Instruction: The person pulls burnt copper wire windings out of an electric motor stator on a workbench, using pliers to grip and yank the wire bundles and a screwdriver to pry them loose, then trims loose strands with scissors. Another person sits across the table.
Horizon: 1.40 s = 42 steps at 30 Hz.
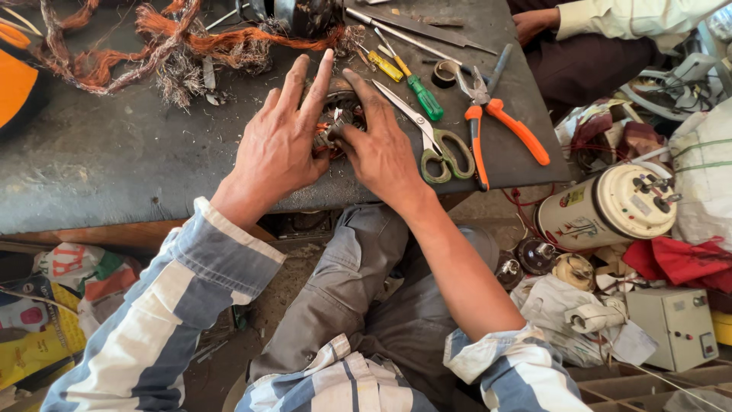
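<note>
From the head camera, both hands sit close together on a dark workbench (114, 164). The left hand (278, 145) lies flat with its fingers stretched out and a little spread, pressing down on a small motor part (335, 122) with copper wire in it. The right hand (381, 149) has its fingers curled in, pinching at the wire of the same part — it grips the part's near side. The part lies between the two hands, near the middle of the bench, mostly hidden under them. It looks round, so I cannot tell a long side or which way it points; its open face seems to look up. To do this well, I think the flat hand should press steady so the part does not slide, while the other pulls gently. Just to the right lie scissors (431, 141), orange pliers (492, 126) and a green screwdriver (419, 91). A pile of pulled copper wire (152, 38) sits at the far left.
</note>
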Each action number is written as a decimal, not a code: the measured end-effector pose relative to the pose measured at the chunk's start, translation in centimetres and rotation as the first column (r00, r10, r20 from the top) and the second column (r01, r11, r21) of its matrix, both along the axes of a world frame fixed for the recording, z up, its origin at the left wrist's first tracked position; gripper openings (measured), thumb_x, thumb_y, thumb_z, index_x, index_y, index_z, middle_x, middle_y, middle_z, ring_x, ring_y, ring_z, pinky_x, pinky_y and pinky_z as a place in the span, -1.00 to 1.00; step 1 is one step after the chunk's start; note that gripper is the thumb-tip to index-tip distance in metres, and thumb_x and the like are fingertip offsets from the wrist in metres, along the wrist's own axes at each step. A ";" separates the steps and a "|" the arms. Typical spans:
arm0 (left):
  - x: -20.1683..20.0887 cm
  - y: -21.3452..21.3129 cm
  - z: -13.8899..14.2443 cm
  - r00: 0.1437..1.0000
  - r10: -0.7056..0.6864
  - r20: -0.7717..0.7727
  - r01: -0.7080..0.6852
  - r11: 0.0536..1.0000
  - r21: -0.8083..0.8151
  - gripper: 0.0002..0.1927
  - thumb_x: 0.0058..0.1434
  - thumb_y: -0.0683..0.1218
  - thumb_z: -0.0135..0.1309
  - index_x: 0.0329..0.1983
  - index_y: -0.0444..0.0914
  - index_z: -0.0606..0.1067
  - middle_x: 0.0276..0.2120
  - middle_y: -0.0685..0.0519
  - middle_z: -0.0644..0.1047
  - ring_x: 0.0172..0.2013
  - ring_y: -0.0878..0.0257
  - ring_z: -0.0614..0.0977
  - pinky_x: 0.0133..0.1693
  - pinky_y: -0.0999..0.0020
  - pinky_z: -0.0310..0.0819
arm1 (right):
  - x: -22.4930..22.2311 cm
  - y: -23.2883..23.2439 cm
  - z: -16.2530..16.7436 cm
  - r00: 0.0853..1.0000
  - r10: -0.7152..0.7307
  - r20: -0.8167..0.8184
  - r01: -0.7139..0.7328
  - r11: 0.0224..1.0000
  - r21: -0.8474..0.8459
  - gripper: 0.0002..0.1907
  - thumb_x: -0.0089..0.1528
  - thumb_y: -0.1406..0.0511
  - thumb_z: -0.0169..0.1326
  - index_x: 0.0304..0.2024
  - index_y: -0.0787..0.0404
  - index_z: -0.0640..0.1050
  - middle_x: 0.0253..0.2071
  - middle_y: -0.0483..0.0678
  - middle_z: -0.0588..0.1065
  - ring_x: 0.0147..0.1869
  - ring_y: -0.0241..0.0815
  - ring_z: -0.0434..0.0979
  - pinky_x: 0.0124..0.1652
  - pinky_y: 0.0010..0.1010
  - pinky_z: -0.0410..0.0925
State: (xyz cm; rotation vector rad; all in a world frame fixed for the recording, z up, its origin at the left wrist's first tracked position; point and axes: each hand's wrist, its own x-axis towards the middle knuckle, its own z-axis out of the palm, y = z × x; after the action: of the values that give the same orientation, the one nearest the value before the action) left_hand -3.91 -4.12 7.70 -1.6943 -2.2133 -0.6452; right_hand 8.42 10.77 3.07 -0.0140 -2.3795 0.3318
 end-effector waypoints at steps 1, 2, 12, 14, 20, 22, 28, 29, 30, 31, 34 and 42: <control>0.0 0.0 0.1 1.000 -0.003 0.006 0.003 1.000 -0.002 0.39 -0.26 -0.06 0.48 0.58 -0.17 -0.13 0.39 -0.35 0.19 0.05 -0.32 0.50 0.03 -0.02 0.49 | 0.0 0.2 0.2 1.000 0.020 0.000 -0.020 1.000 -0.003 -0.82 0.15 0.34 0.33 -0.23 0.26 0.65 0.52 0.13 0.10 0.49 0.21 0.27 0.36 -0.13 0.29; 0.0 0.0 0.2 1.000 -0.005 0.012 0.005 1.000 -0.004 0.40 -0.28 -0.06 0.47 0.57 -0.17 -0.14 0.39 -0.35 0.20 0.05 -0.32 0.50 0.03 -0.03 0.49 | 0.1 0.3 0.3 0.999 0.040 0.000 -0.040 0.999 -0.006 -0.81 0.13 0.34 0.34 -0.22 0.24 0.66 0.52 0.12 0.10 0.49 0.20 0.27 0.38 -0.12 0.27; 0.0 -0.5 0.5 0.999 -0.028 0.036 0.028 1.000 0.000 0.32 -0.17 -0.10 0.40 0.57 -0.19 -0.16 0.38 -0.42 0.16 0.06 -0.38 0.48 0.03 -0.07 0.48 | 0.2 0.6 0.8 0.999 0.046 0.019 -0.046 0.999 -0.024 -0.75 0.07 0.32 0.39 -0.23 0.22 0.63 0.51 0.10 0.17 0.48 0.15 0.32 0.34 -0.16 0.34; 0.0 -0.4 0.4 0.999 -0.026 0.021 0.026 1.000 0.004 0.32 -0.18 -0.09 0.41 0.57 -0.18 -0.16 0.39 -0.41 0.16 0.05 -0.39 0.48 0.04 -0.08 0.48 | 0.4 0.6 0.7 0.997 0.070 -0.010 -0.070 0.998 -0.007 -0.74 0.05 0.31 0.39 -0.25 0.21 0.62 0.51 0.11 0.16 0.51 0.17 0.29 0.35 -0.17 0.35; -0.2 -0.5 0.2 0.998 -0.025 0.049 0.024 0.999 0.026 0.26 -0.08 -0.12 0.39 0.59 -0.18 -0.14 0.41 -0.36 0.17 0.10 -0.36 0.48 0.08 -0.05 0.47 | 0.6 0.9 0.8 0.995 0.099 -0.002 -0.099 0.992 0.077 -0.76 0.08 0.34 0.38 -0.25 0.18 0.60 0.53 0.11 0.14 0.56 0.20 0.25 0.40 -0.15 0.32; -0.3 -0.6 0.3 0.997 -0.021 0.070 0.020 1.000 0.014 0.26 -0.09 -0.11 0.39 0.58 -0.19 -0.13 0.40 -0.36 0.17 0.09 -0.34 0.48 0.07 -0.05 0.47 | 0.6 0.9 0.8 0.993 0.121 -0.011 -0.119 0.986 0.114 -0.74 0.06 0.34 0.38 -0.24 0.18 0.60 0.53 0.11 0.13 0.56 0.23 0.22 0.42 -0.11 0.29; -0.3 -0.7 0.1 0.997 -0.023 0.070 0.022 0.999 0.025 0.25 0.00 -0.02 0.43 0.58 -0.21 -0.14 0.40 -0.37 0.17 0.10 -0.33 0.48 0.08 -0.05 0.46 | 1.7 0.9 0.6 0.993 0.117 -0.022 -0.115 0.992 0.054 -0.76 0.07 0.32 0.36 -0.22 0.12 0.62 0.50 0.11 0.18 0.52 0.18 0.26 0.42 -0.11 0.27; -0.3 -0.6 0.1 0.997 -0.021 0.069 0.019 0.999 0.030 0.25 0.03 0.01 0.44 0.59 -0.21 -0.15 0.40 -0.37 0.17 0.11 -0.33 0.48 0.09 -0.05 0.46 | 2.1 1.0 0.5 0.993 0.113 -0.030 -0.113 0.993 0.019 -0.77 0.07 0.33 0.35 -0.23 0.11 0.62 0.48 0.12 0.21 0.50 0.16 0.29 0.40 -0.12 0.29; -0.3 -0.6 0.1 0.997 -0.025 0.067 0.023 0.999 0.036 0.25 0.02 0.02 0.45 0.59 -0.22 -0.15 0.39 -0.37 0.17 0.11 -0.32 0.48 0.10 -0.05 0.45 | 2.5 1.3 0.4 0.997 0.067 -0.039 -0.067 0.998 -0.002 -0.78 0.11 0.34 0.33 -0.19 0.11 0.62 0.44 0.07 0.28 0.48 0.13 0.34 0.40 -0.13 0.30; -0.3 -0.6 0.1 0.998 -0.028 0.064 0.025 0.999 0.043 0.26 0.01 0.02 0.45 0.59 -0.22 -0.15 0.39 -0.37 0.17 0.12 -0.32 0.47 0.11 -0.05 0.45 | 2.9 1.6 0.4 0.999 0.022 -0.048 -0.023 0.999 -0.022 -0.78 0.15 0.36 0.32 -0.16 0.11 0.62 0.41 0.03 0.34 0.46 0.09 0.38 0.40 -0.14 0.32; -0.2 -0.6 0.0 0.998 -0.007 0.058 0.005 1.000 0.028 0.28 -0.05 0.02 0.46 0.57 -0.23 -0.14 0.38 -0.37 0.17 0.11 -0.32 0.47 0.09 -0.04 0.45 | 4.3 3.1 0.7 0.989 -0.144 0.028 0.145 0.989 -0.019 -0.75 0.21 0.34 0.28 -0.05 0.14 0.62 0.28 0.01 0.47 0.35 0.08 0.46 0.29 -0.16 0.36; 0.1 -0.4 0.3 0.999 0.011 0.046 -0.010 1.000 -0.018 0.29 -0.10 -0.03 0.45 0.57 -0.21 -0.12 0.39 -0.31 0.19 0.05 -0.26 0.50 0.05 0.00 0.47 | 9.2 4.7 1.8 0.863 -0.382 0.331 0.386 0.921 0.058 -0.61 0.16 0.29 0.28 0.04 0.19 0.58 0.03 0.04 0.52 0.04 0.12 0.53 -0.01 -0.12 0.43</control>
State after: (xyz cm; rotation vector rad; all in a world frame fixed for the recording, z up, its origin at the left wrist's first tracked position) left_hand -3.81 -4.53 7.95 -1.6919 -2.2636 -0.6705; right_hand 17.58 15.43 4.91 -0.5898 -2.6356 0.1557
